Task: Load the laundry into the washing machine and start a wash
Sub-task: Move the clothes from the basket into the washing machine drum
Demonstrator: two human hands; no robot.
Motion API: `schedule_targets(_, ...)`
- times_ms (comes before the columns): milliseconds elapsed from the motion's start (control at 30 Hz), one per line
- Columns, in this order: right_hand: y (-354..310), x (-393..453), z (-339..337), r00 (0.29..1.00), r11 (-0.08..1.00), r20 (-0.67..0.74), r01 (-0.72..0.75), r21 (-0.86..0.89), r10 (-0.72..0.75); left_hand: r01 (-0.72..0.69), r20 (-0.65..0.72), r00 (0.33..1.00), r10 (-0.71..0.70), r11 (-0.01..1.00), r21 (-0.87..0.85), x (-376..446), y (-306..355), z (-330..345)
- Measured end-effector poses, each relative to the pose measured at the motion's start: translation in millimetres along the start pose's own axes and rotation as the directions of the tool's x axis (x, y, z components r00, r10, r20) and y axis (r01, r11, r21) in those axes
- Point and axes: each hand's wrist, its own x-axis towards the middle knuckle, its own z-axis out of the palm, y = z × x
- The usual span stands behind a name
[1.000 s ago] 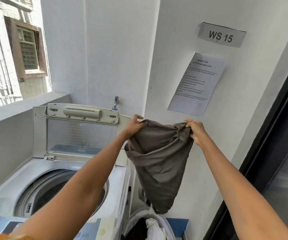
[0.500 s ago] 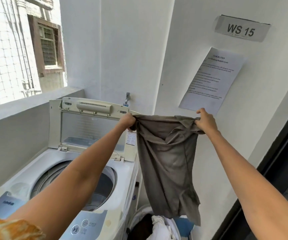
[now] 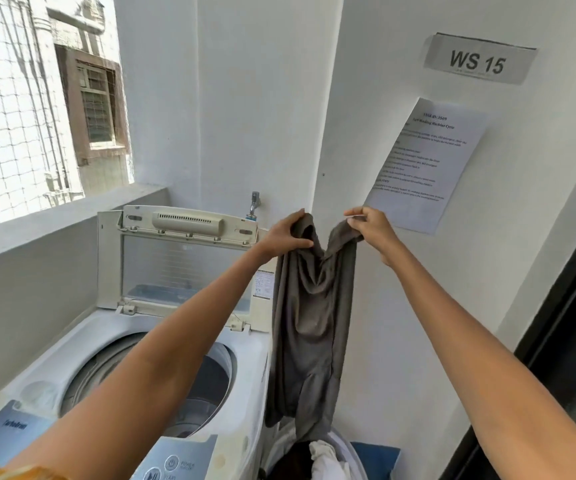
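Laundry loading is under way: we hold a grey-brown garment (image 3: 312, 313) up by its top edge, left hand (image 3: 288, 233) and right hand (image 3: 371, 227) each pinching a corner, close together. It hangs beside the washing machine (image 3: 245, 358), above the laundry basket (image 3: 324, 459). Next we swing it left over the open drum (image 3: 206, 386); the raised lid (image 3: 189, 258) and wall (image 3: 400, 323) crowd us.

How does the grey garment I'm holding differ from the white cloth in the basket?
The grey garment hangs full length in the air, gripped at its top by the left hand and right hand; the white cloth lies crumpled in the basket. One is dark grey, the other white. Neither is in the washer yet.
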Motion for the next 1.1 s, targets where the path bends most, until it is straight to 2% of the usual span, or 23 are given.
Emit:
schedule_targets(67, -25.1, 4.3, 18.9, 0.997, 0.991, 0.026, 0.069, 0.117, -0.072, -0.041, 0.054, 0.998, 0.038, 0.998, 0.044, 5.1, 8.0, 17.8)
schedule_targets(100, -34.3, 6.5, 26.8, 0.994, 0.984, 0.043, 0.092, 0.151, -0.099, -0.058, 0.007, 0.998, 0.057, 0.998, 0.026, 7.5, 11.1, 25.6)
schedule_targets(167, -43.1, 9.0, 39.8, 0.988, 0.975, 0.059, 0.133, 0.180, -0.146, -0.039, -0.213, 0.977, 0.019, 0.995, -0.091, 12.5, 15.1, 33.4)
schedule_targets(267, -27.2, 2.2, 50.0, 0.992, 0.977, 0.042, 0.109, 0.182, -0.118, 0.002, -0.459, 0.879, -0.131, 0.962, -0.271, 16.9, 17.0, 30.5)
schedule_targets(333, 5.3, -6.9, 52.1, 0.989, 0.999, 0.142, 0.038, 0.023, -0.041, -0.015, -0.514, 0.835, -0.198, 0.925, -0.381, 19.4, 18.3, 21.7)
schedule_targets(400, 43.3, -20.7, 59.0, 0.943, 0.966, 0.328, 0.028, -0.256, 0.060, -0.022, -0.509, 0.813, -0.282, 0.859, -0.512, 23.5, 19.6, 9.7)
schedule_targets(433, 59.8, -27.3, 65.3, 0.918, 0.941, 0.380, 0.019, -0.337, 0.117, -0.029, -0.501, 0.803, -0.323, 0.818, -0.574, 25.6, 19.3, 3.1)
schedule_targets(500, 83.0, -34.6, 83.3, 0.918, 0.936, 0.341, -0.077, -0.343, 0.201, -0.054, -0.497, 0.775, -0.390, 0.743, -0.667, 26.6, 14.1, -10.8)
schedule_targets(600, 81.6, -33.5, 110.6, 0.968, 0.966, 0.176, -0.139, -0.219, 0.179, -0.082, -0.533, 0.742, -0.407, 0.734, -0.674, 18.5, -2.5, -32.5)
schedule_targets(700, 42.6, -20.9, 134.1, 0.991, 0.989, 0.003, -0.131, 0.073, 0.131, -0.036, -0.596, 0.727, -0.341, 0.848, -0.529, 4.7, -23.6, -62.4)
schedule_targets(767, 4.1, -8.5, 146.2, 0.995, 0.967, -0.048, -0.072, 0.245, 0.086, 0.027, -0.602, 0.742, -0.294, 0.911, -0.412, -7.9, -40.6, -86.0)
schedule_targets(833, -37.6, 3.7, 155.2, 1.000, 0.916, -0.009, -0.013, 0.401, 0.018, 0.094, -0.592, 0.752, -0.289, 0.937, -0.338, -22.3, -61.0, -107.8)
schedule_targets(933, -96.7, 18.5, 167.8, 0.994, 0.776, 0.074, 0.017, 0.630, -0.082, 0.169, -0.598, 0.696, -0.397, 0.900, -0.402, -48.6, -85.5, -132.3)
schedule_targets(1000, -124.2, 26.2, 181.2, 0.983, 0.716, 0.118, 0.020, 0.698, -0.143, 0.169, -0.582, 0.662, -0.472, 0.851, -0.497, -63.7, -93.5, -144.5)
schedule_targets(1100, -150.0, 32.6, 205.4, 0.969, 0.672, 0.156, 0.012, 0.741, -0.190, 0.094, -0.626, 0.620, -0.472, 0.837, -0.539, -80.6, -96.7, -161.9)
